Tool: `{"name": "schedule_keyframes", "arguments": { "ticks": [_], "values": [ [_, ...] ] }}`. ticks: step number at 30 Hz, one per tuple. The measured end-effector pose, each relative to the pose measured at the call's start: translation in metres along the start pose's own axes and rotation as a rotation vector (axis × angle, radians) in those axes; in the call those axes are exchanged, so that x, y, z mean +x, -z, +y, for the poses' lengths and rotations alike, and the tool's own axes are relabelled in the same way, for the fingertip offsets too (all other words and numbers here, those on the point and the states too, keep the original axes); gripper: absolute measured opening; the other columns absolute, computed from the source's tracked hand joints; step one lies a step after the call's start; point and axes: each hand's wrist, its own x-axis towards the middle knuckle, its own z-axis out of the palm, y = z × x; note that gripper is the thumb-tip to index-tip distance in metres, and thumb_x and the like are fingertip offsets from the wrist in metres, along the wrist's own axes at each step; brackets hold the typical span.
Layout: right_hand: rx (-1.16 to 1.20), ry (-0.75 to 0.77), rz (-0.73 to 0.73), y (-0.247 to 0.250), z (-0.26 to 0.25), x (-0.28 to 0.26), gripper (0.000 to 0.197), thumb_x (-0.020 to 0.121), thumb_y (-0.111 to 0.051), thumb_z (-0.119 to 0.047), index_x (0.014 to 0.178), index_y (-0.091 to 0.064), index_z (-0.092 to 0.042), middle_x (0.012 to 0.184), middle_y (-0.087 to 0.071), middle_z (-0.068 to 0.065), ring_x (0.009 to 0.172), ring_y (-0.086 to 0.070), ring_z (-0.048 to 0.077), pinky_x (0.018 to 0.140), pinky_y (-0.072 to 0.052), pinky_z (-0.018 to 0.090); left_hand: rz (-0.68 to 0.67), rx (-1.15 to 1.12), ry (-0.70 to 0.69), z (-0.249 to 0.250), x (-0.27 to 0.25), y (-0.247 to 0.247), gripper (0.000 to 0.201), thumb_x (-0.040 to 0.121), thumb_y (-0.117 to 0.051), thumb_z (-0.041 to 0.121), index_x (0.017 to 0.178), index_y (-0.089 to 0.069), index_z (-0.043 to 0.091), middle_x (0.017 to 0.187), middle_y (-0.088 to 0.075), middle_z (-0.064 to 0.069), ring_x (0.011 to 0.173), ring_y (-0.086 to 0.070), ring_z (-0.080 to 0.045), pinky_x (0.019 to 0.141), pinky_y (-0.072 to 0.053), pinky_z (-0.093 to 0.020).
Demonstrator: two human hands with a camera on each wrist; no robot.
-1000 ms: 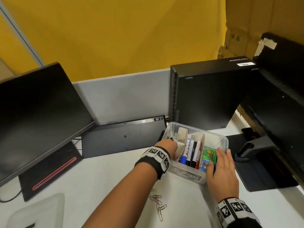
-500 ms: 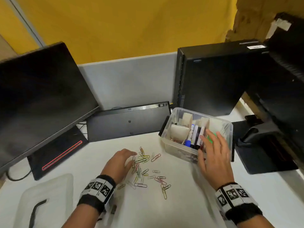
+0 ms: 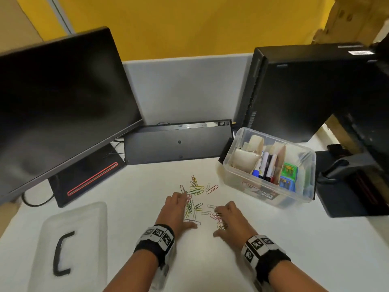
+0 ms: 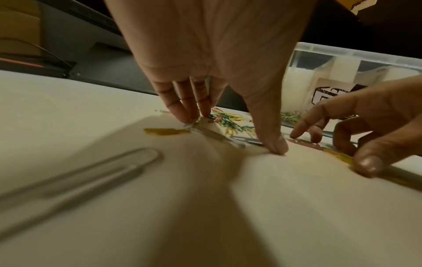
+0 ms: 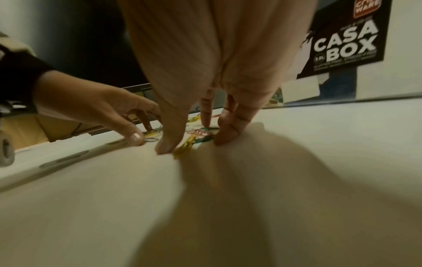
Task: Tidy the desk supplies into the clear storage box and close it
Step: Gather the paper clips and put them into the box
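Several coloured paper clips point(image 3: 196, 190) lie scattered on the white desk. My left hand point(image 3: 179, 207) rests on their left side, its fingertips point(image 4: 182, 115) and thumb pressing on clips point(image 4: 230, 119). My right hand point(image 3: 227, 218) is on the right side of the pile, its fingers point(image 5: 228, 131) straight and touching clips point(image 5: 194, 140). Neither hand grips anything. The clear storage box point(image 3: 235, 175) stands open at the back right, holding tape rolls point(image 3: 242, 159), markers point(image 3: 266, 165) and small green and blue items point(image 3: 288, 175). Its clear lid point(image 3: 84, 228) with a black handle lies at the front left.
A dark monitor point(image 3: 59, 106) stands on the left with its red-lined base point(image 3: 90, 180). A black keyboard point(image 3: 179, 142) leans against the grey partition. A black computer case point(image 3: 294, 91) is behind the box, and a second monitor stand point(image 3: 347, 186) is to the right.
My left hand came out of the box and down to the paper clips. My right hand left the box's front wall and moved left onto the clips too.
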Motion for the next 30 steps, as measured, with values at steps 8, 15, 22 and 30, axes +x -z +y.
{"name": "schedule_keyframes", "arguments": {
  "ticks": [8,15,22,30],
  "values": [
    [-0.166,0.030,0.177,-0.020,-0.016,0.017,0.019,0.093,-0.050,-0.011,0.111,-0.051,-0.015,0.112,-0.046,0.001,0.095,-0.051,0.018,0.075,-0.045,0.028,0.078,-0.085,-0.067,0.003,0.014,-0.003,0.039,0.085,-0.064,0.035,0.121,-0.054,0.025,0.117,-0.047,0.004,0.109,-0.044,-0.017,0.089,-0.045,-0.029],
    [-0.447,0.002,0.149,-0.025,-0.030,0.026,0.034,0.054,-0.076,0.004,0.079,-0.059,-0.011,0.080,-0.054,0.006,0.065,-0.056,0.022,0.039,-0.026,0.024,0.111,0.014,-0.124,0.006,0.013,0.000,0.026,0.094,-0.048,0.025,0.116,-0.058,0.017,0.113,-0.054,-0.001,0.106,-0.051,-0.019,0.084,-0.046,-0.030],
    [-0.292,-0.014,0.188,-0.016,-0.023,0.034,0.018,0.085,-0.059,-0.007,0.102,-0.056,-0.010,0.101,-0.052,0.006,0.088,-0.055,0.023,0.062,-0.045,0.031,0.039,0.267,-0.143,0.013,0.019,0.000,0.023,0.093,-0.044,0.012,0.114,-0.054,0.008,0.114,-0.054,-0.009,0.103,-0.053,-0.026,0.077,-0.045,-0.034],
    [0.951,-0.366,0.203,0.021,-0.006,0.027,0.009,0.087,-0.060,-0.002,0.081,-0.066,-0.004,0.070,-0.064,0.008,0.062,-0.058,0.017,0.062,-0.050,0.023,0.142,-0.082,-0.044,0.005,0.022,0.003,0.022,0.091,-0.051,0.017,0.111,-0.061,0.016,0.104,-0.061,-0.002,0.093,-0.058,-0.021,0.080,-0.047,-0.029]
  ]
}}
